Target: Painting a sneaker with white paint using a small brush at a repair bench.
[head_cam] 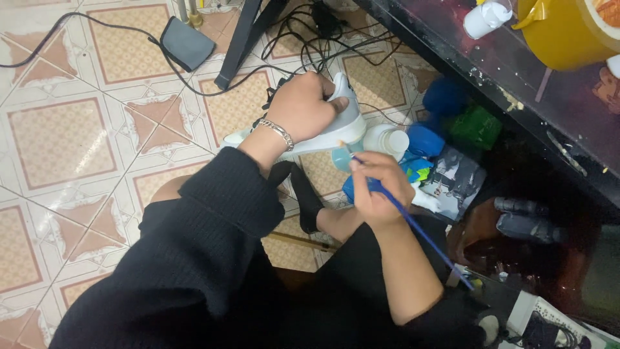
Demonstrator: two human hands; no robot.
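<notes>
A white sneaker [336,123] with a smooth, leathery upper and a thick pale rubber sole was held above the tiled floor [71,136], in front of the person's knees. Its long axis ran from lower left to upper right, the rounded end pointing up and to the right toward the dark counter [516,71], the sole edge facing the camera. The left hand [300,106] was clamped over the top of the shoe, fingers curled around its upper, a silver chain bracelet [279,133] at the wrist. The right hand [381,187] pinched a thin blue-handled brush [413,226] like a pen, its pale tip just at the sole's edge and its straight handle slanting down to the right.

Just behind the shoe lay a white plastic bottle [386,139], blue tubs [426,139] and a green box [476,127]. On the counter stood a glossy yellow pot [562,35]. Black cables [303,35] looped across the patterned tiles near a grey pouch [187,43].
</notes>
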